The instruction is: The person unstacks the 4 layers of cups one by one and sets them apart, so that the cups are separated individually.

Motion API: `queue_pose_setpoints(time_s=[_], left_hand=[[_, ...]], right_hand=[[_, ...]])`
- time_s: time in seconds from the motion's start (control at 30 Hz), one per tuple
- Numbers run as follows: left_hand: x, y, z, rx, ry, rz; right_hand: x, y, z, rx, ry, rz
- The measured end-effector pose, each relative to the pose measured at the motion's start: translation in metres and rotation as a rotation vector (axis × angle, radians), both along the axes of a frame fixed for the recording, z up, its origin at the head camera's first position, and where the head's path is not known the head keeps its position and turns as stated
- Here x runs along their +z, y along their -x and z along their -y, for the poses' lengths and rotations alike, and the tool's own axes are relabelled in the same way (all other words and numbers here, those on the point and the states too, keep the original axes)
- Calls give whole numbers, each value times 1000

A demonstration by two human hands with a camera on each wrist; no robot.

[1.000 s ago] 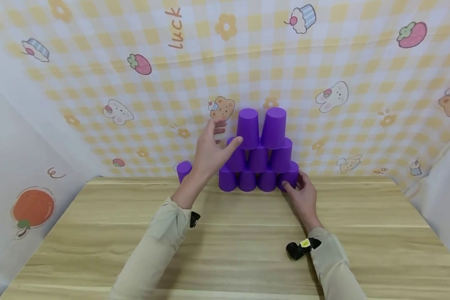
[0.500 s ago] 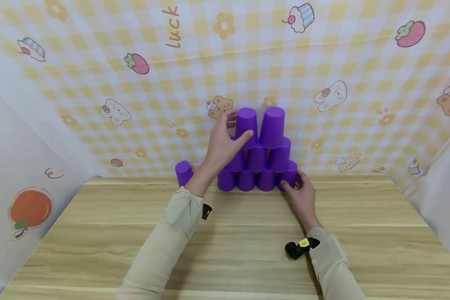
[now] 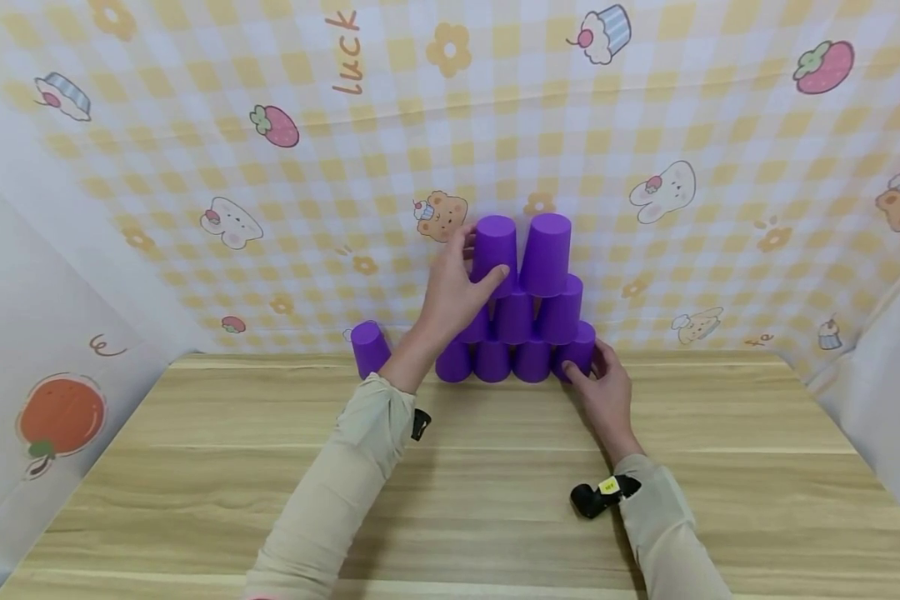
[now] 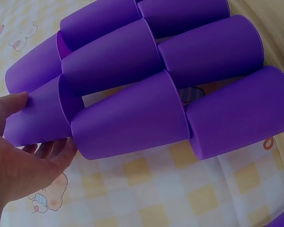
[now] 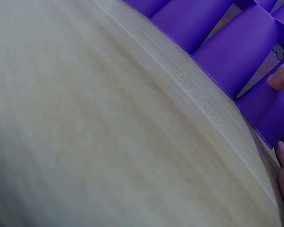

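Observation:
Upside-down purple cups stand stacked in tiers against the back wall, several at the bottom, three in the middle and two on top. My left hand [image 3: 453, 292] grips the top tier's left cup [image 3: 497, 246], thumb on the near side; in the left wrist view its fingers curl under that cup [image 4: 45, 113]. Beside it, slightly apart, is the top tier's right cup [image 3: 547, 254]. Low on the right, my right hand [image 3: 607, 396] holds the bottom tier's rightmost cup [image 3: 576, 346] between thumb and fingers. The left hand partly hides the middle tier's left cup.
A single purple cup [image 3: 369, 346] stands left of the stack, partly behind my left forearm. Close behind the cups hangs a yellow checked cloth [image 3: 330, 242] with printed figures. The wooden table [image 3: 495, 500] spreads out in front.
My left hand has moved right, from beside the stack onto the top tier's left cup, and its fingers have closed round it. The right hand has stayed at the bottom right cup.

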State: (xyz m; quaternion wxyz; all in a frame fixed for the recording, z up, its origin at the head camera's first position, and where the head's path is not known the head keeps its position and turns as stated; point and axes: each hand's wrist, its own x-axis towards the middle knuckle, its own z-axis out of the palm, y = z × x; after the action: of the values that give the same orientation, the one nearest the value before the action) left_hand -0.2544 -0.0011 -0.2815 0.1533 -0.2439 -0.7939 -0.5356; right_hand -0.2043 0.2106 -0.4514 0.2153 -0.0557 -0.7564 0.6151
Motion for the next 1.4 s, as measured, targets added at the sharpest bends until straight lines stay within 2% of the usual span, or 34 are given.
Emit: queue_pose_setpoints(time_s=[0.33, 0.6, 1.1, 1.4], left_hand=[[3, -3, 9, 49, 43, -61], [5, -4, 21, 50, -2, -78], [9, -9, 58, 132, 18, -29], [10, -12, 84, 195, -13, -36]], right_hand=[[-1, 1, 1, -7, -16, 4], [0, 1, 2, -11, -15, 3], [-2, 1, 0, -2, 3, 10], [0, 0, 1, 3, 14, 17]])
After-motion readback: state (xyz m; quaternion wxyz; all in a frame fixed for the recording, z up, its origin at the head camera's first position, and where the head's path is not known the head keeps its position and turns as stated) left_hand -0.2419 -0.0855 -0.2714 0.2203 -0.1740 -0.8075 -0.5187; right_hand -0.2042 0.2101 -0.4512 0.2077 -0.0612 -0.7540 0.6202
